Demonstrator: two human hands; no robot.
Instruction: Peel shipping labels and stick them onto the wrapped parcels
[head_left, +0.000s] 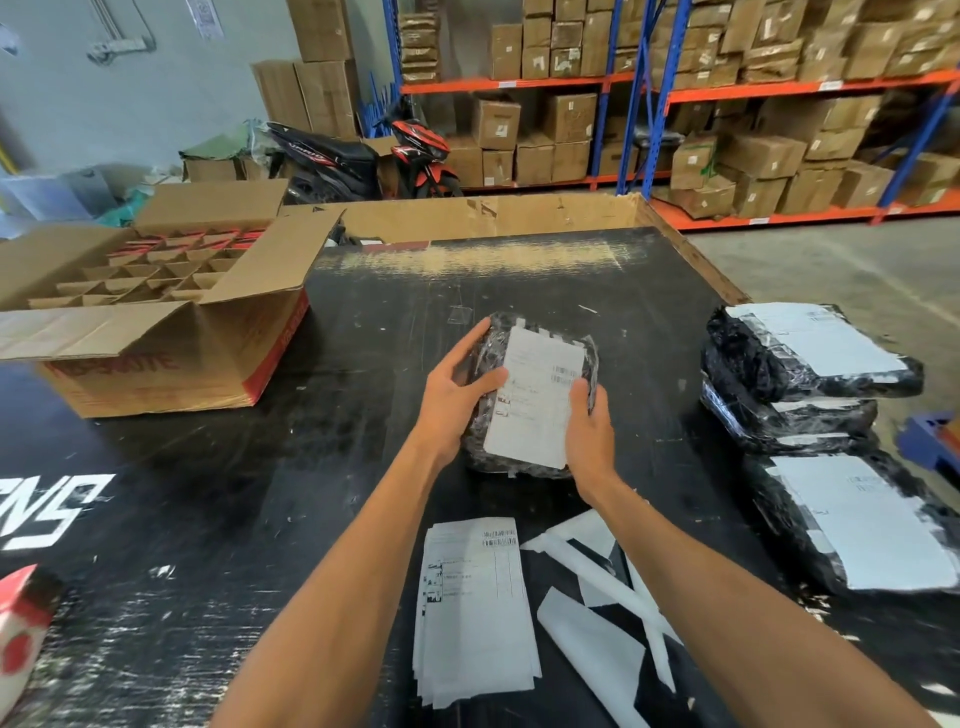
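A black plastic-wrapped parcel (485, 415) lies in the middle of the black table (311, 493) with a white shipping label (535, 400) on its top. My left hand (454, 395) grips the parcel's left side, thumb lying on the label's left edge. My right hand (589, 436) holds the parcel's right side, its thumb pressing on the label. A stack of unpeeled labels (475, 608) lies near the front edge between my forearms. Peeled white backing strips (597, 587) lie to its right.
Labelled black parcels are piled at the right edge: a stack (800, 364) and a larger one (857, 525) nearer me. An open cardboard box with dividers (156, 312) stands at the left. A red-and-white object (21, 623) sits at the near left. Shelves of cartons and a motorbike stand behind.
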